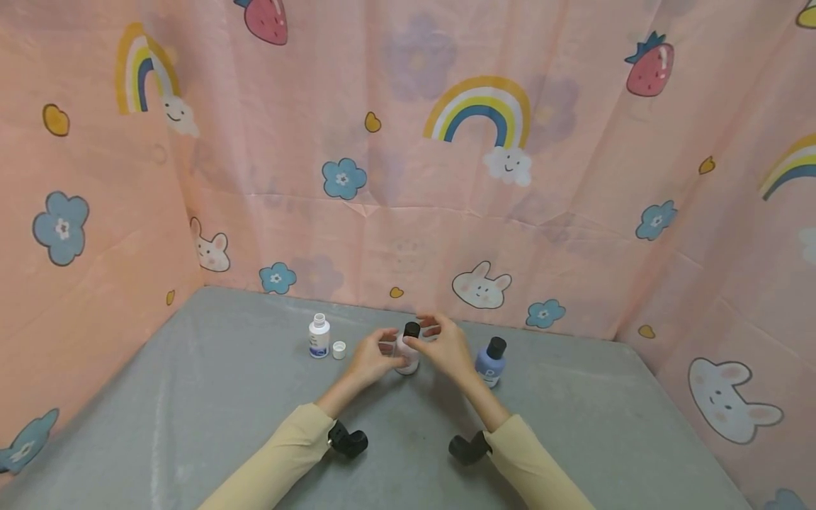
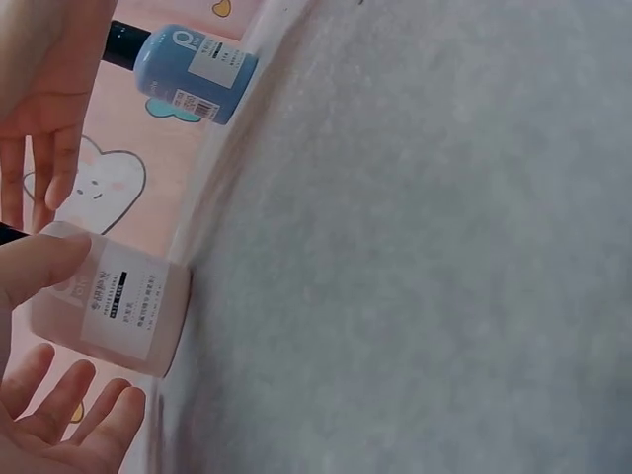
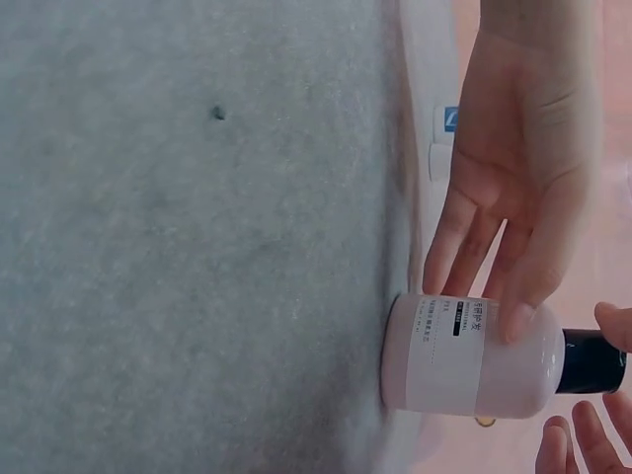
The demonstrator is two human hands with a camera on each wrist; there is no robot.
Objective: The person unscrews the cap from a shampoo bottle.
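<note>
A pale pink bottle (image 1: 408,358) with a black cap (image 1: 412,329) stands on the table between both hands. My left hand (image 1: 371,360) is at its left side. The left thumb (image 3: 521,316) lies against the bottle's body, and the loosely extended fingers (image 2: 84,415) spread around its far side. In the right wrist view, part of those fingers is hidden behind the bottle. My right hand (image 1: 449,348) is raised beside the cap, thumb and fingers spread on either side of it. Whether the right thumb (image 3: 614,326) touches the cap, I cannot tell.
At the left stands a white bottle (image 1: 319,337) without its cap. A small white cap (image 1: 339,350) lies beside it. A blue bottle (image 1: 490,365) with a black cap stands to the right. Behind the grey table (image 1: 408,460) hangs a pink patterned curtain (image 1: 408,241).
</note>
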